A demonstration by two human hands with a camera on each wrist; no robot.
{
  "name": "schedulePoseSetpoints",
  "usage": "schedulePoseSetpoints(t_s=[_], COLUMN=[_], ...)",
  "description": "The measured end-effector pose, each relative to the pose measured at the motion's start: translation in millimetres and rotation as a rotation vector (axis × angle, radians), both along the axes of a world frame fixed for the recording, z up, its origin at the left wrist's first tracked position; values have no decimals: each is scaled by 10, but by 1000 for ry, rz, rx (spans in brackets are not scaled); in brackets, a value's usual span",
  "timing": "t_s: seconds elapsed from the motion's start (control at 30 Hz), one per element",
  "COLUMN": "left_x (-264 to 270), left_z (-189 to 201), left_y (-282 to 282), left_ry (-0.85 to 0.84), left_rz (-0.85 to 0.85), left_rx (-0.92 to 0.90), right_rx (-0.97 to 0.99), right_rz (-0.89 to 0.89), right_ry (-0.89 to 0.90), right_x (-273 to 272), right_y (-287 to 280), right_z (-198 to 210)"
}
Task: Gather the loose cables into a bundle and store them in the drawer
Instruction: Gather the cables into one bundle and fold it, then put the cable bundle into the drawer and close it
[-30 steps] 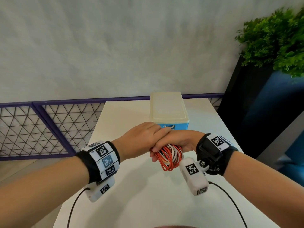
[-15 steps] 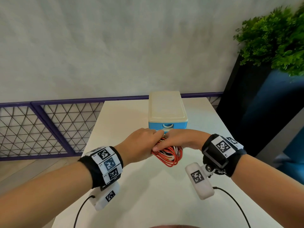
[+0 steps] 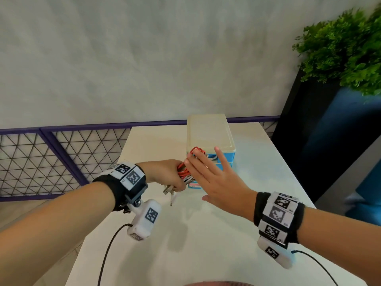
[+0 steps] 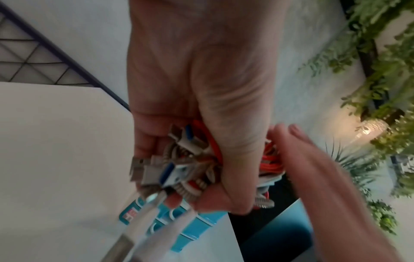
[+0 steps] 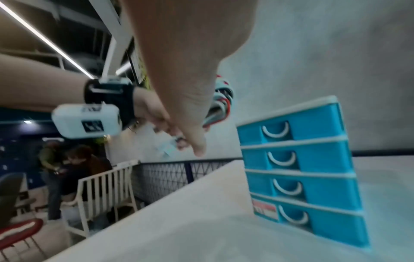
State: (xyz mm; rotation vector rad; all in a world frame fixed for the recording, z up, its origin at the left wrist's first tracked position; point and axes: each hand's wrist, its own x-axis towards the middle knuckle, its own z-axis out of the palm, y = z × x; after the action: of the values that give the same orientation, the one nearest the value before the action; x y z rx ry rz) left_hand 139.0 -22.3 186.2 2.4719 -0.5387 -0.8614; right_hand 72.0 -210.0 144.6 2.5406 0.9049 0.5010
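The left hand (image 3: 167,174) grips one bundle (image 3: 184,172) of orange and white cables above the table (image 3: 156,141), just before the four-drawer unit (image 5: 300,170). The right hand (image 3: 214,178), fingers straight, holds nothing.

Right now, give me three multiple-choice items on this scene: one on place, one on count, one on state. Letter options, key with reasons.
1. Where is the drawer unit?
A. on the white table, by its far edge
B. on the floor
C. on the railing

2. How many blue drawers does the unit show in the right wrist view?
A. two
B. four
C. six

3. What is the right hand doing?
A. gripping the bundle
B. pulling a handle
C. open, fingers spread, holding nothing

Key:
1 A: the unit stands on the table.
2 B: four fronts with white handles are stacked.
3 C: only the left hand grips the cable bundle.
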Motion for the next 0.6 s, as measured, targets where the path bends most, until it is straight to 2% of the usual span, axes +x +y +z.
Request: schedulePoseSetpoints(t_s=[0.1, 0.2, 0.4, 0.6], left_x=[-56, -105, -88, 3], left_z=[-54, -129, -230, -246], left_y=[-20, -61, -107, -174], left_ry=[209, 341, 394, 519], left_rz=[-22, -65, -86, -82], left_rx=[-30, -42, -23, -101], right_rx=[-20, 26, 189, 208], right_rz=[-10, 49, 200, 107], right_ry=[-122, -184, -4, 141], right_x=[62, 127, 284, 340], right_y=[44, 106, 92, 36], right_z=[-105, -164, -222, -168])
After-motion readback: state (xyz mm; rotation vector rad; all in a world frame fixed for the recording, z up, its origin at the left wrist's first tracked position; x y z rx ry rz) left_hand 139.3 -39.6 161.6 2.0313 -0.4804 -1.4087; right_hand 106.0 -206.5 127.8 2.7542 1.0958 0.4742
